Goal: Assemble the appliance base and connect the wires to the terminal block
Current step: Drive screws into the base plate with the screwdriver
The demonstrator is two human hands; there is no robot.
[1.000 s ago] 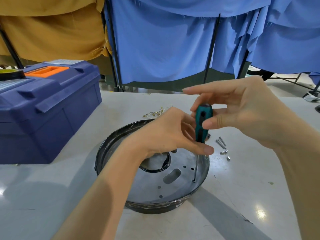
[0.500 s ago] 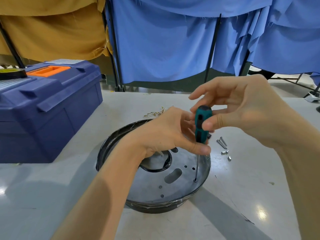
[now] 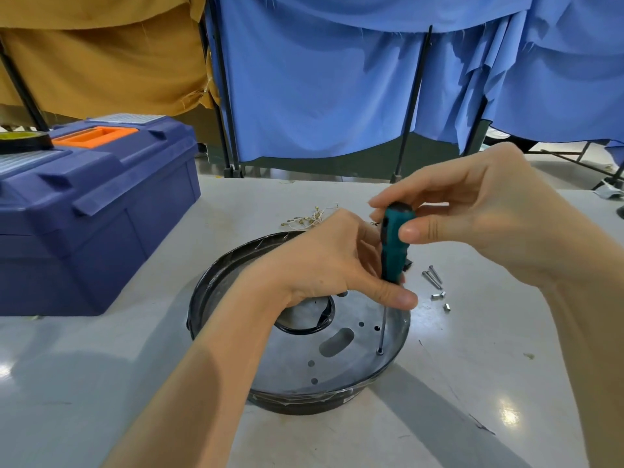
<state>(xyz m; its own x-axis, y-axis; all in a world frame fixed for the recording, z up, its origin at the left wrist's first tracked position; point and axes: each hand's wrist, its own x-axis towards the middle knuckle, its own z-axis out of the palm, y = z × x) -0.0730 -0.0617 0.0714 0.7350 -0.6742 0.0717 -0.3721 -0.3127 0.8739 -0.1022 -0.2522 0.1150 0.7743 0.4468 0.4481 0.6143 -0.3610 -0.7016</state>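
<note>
Under both hands, we are driving a screw [image 3: 380,351] into the appliance base [image 3: 304,401].
We are pinching the screwdriver [image 3: 395,244] with the right hand [image 3: 489,217] at its cap and the left hand [image 3: 337,261] low on the handle, nearer the screw; the shaft is standing almost upright, tip down by the base's right rim. Spare screws [image 3: 433,280] are lying right of the left hand; the toolbox [image 3: 101,211], left of it, is sitting closed.

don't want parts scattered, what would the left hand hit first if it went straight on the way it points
Probably the loose screws on the table: the left hand, gripping the screwdriver, points right and away, toward them. Depth is unclear, so it might pass above them.
</note>
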